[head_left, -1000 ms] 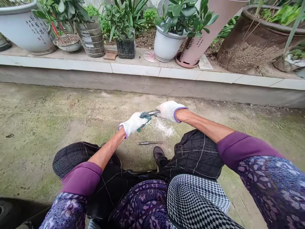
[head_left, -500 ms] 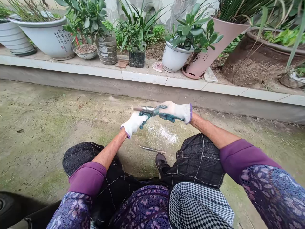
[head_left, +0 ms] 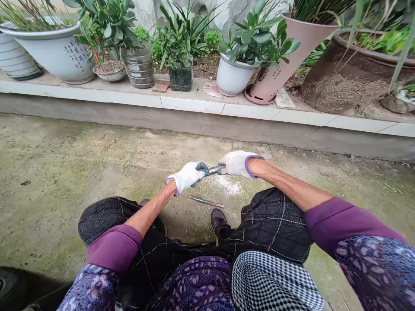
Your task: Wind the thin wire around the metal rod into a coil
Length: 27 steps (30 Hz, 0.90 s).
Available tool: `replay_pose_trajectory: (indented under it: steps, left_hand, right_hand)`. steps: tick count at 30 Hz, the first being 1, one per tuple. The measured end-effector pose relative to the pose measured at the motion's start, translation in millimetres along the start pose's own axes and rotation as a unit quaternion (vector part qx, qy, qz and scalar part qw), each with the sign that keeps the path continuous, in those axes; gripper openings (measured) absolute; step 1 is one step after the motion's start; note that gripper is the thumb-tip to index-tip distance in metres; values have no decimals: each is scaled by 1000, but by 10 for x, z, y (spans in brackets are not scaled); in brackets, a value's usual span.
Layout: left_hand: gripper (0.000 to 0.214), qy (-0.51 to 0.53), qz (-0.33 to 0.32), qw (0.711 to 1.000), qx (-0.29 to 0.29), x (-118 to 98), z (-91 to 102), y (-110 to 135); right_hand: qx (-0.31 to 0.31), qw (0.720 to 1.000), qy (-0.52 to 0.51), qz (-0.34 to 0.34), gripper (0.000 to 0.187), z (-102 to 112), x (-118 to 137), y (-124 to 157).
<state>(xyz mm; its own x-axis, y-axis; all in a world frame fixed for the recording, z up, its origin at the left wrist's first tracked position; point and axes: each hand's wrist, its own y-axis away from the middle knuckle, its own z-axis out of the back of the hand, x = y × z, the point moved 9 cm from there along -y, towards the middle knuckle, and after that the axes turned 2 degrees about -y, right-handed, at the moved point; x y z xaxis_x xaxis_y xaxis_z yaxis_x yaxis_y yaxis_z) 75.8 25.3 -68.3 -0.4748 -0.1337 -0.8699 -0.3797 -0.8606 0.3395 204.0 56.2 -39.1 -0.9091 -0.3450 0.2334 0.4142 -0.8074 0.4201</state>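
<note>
A short stick wrapped in silvery wire (head_left: pixel 214 170) is held out in front of me, above the ground. My left hand (head_left: pixel 195 172), in a white glove with a dark green palm, is closed around its left part. The fingers of my right hand (head_left: pixel 234 164), gloved the same way, pinch its right end. Only the silvery stretch between the hands shows; the gloves hide both ends. Below, a similar thin stick (head_left: pixel 206 201), silvery on the left and brownish on the right, lies on the ground beside my shoe (head_left: pixel 219 217).
White powder or shavings (head_left: pixel 229 185) are scattered on the mossy concrete ground (head_left: pixel 97 151) below the hands. A low tiled ledge (head_left: pixel 191 106) runs across ahead, carrying several potted plants, among them a white pot (head_left: pixel 232 77) and a large brown pot (head_left: pixel 337 84).
Both hands have moved slightly lower. The brown end that stuck out left of my left hand no longer shows there. My right hand now grips the stick's right end with its fingertips.
</note>
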Motion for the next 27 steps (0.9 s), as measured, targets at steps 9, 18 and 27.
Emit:
replay_pose_trajectory:
  steps: [9, 18, 27]
  left_hand:
    - [12, 151, -16, 985, -78, -155, 255, 44]
    - [17, 301, -74, 949, -53, -326, 343, 119]
    - [10, 162, -90, 977, -100, -170, 492, -10]
  right_hand:
    - [-87, 991, 103, -14, 31, 489, 109, -109]
    - [-206, 978, -2, -32, 33, 901, 224, -114]
    - [40, 923, -380, 43, 32, 442, 454, 205]
